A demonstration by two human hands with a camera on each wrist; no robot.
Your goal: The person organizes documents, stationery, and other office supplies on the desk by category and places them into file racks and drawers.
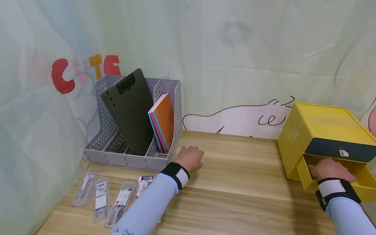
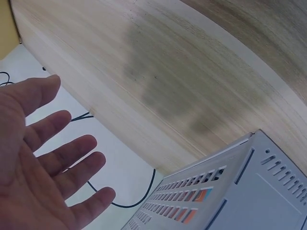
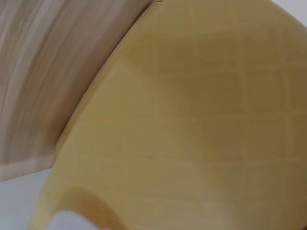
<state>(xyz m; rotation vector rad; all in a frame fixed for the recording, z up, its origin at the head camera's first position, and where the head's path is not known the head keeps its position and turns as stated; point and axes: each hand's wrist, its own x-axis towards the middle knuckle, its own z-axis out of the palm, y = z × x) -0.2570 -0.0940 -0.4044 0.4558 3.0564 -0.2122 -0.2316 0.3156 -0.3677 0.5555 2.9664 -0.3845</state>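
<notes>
My left hand (image 1: 190, 157) hovers over the wooden table (image 1: 241, 194), just right of the grey file organizer (image 1: 107, 141). In the left wrist view its fingers (image 2: 72, 143) are spread and hold nothing, with the organizer's perforated wall (image 2: 249, 191) below them. My right hand (image 1: 330, 169) reaches into the pulled-out lower drawer (image 1: 368, 183) of a yellow drawer unit (image 1: 331, 124). Its fingers are hidden inside the drawer. The right wrist view shows only the yellow drawer surface (image 3: 192, 120) and a strip of table (image 3: 43, 72).
The organizer holds a black clipboard (image 1: 131, 110) and several coloured notebooks (image 1: 163, 121). Several clear stationery packets (image 1: 100, 198) lie at the table's front left. The upper drawer with a dark front (image 1: 343, 150) is closed. A printed cloth backdrop surrounds the table.
</notes>
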